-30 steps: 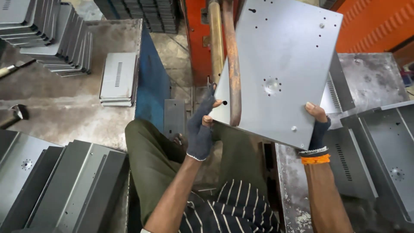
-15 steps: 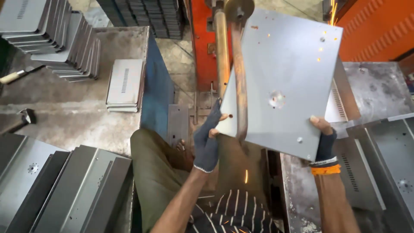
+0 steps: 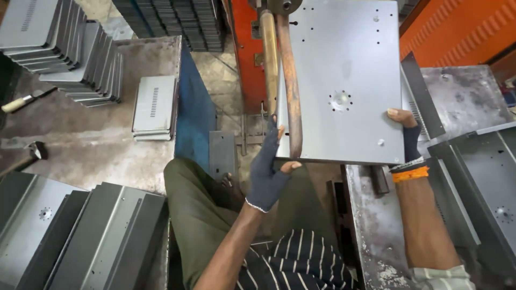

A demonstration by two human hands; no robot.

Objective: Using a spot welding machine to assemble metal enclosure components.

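Observation:
I hold a large flat grey metal panel [image 3: 344,64] with small holes and a round dimpled mark, under two long copper-coloured welder arms [image 3: 287,80]. My left hand [image 3: 269,172], in a dark fingerless glove, grips the panel's near left corner. My right hand [image 3: 406,134], also gloved, with orange bands at the wrist, grips the near right edge. The panel lies nearly square to me, with the upper arm crossing over its left part.
An orange-red machine body [image 3: 247,59] stands behind the arms. Stacks of grey panels lie on the left bench [image 3: 70,48], near left [image 3: 80,236] and right [image 3: 484,177]. A vented cover [image 3: 156,104] and two hammers [image 3: 24,102] rest on the stained table.
The panel has turned from a tilt to nearly square and shifted under the arms. Sparks seen half a second ago are gone. Both hands kept their grip.

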